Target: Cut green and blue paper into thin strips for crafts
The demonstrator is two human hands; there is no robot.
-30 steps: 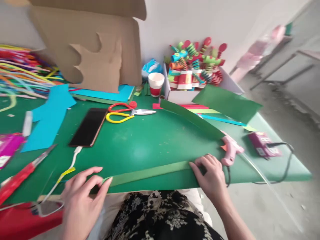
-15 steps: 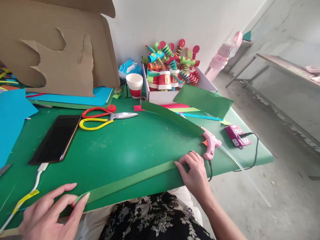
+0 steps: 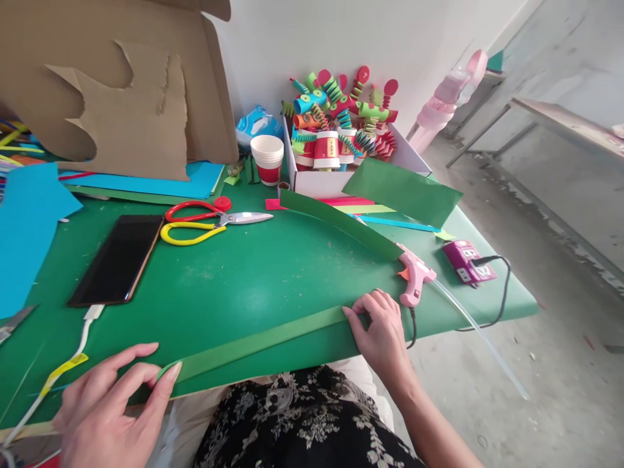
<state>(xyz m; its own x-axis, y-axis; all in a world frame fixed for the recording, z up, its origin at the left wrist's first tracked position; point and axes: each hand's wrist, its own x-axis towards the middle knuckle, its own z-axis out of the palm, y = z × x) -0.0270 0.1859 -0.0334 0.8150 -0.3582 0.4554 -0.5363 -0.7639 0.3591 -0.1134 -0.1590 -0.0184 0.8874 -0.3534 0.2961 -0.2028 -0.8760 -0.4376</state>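
Note:
A long green paper strip [image 3: 263, 341] stretches between my two hands, low along the near edge of the green table. At its left end, my left hand [image 3: 114, 403] pinches the strip between thumb and index finger, and the paper curls up there. My right hand [image 3: 380, 325] closes on the other end, thumb and fingers together. A pink glue gun [image 3: 414, 274] lies just beyond my right hand, a clear glue stick [image 3: 478, 338] poking out of its back. Farther left rest scissors [image 3: 195, 224] with one red and one yellow handle.
A phone [image 3: 119, 260] with a white cable lies at left. Behind stand paper cups [image 3: 268, 159] and a white box [image 3: 312, 183] of paper-cup figures. A purple power socket [image 3: 468, 263] sits at right. Folded green paper [image 3: 402, 192] and a cardboard box [image 3: 214, 97] are farther back.
The whole view has shifted slightly, so the table's contents appear a little to the right and higher. Both hands keep the same hold on the paper strip.

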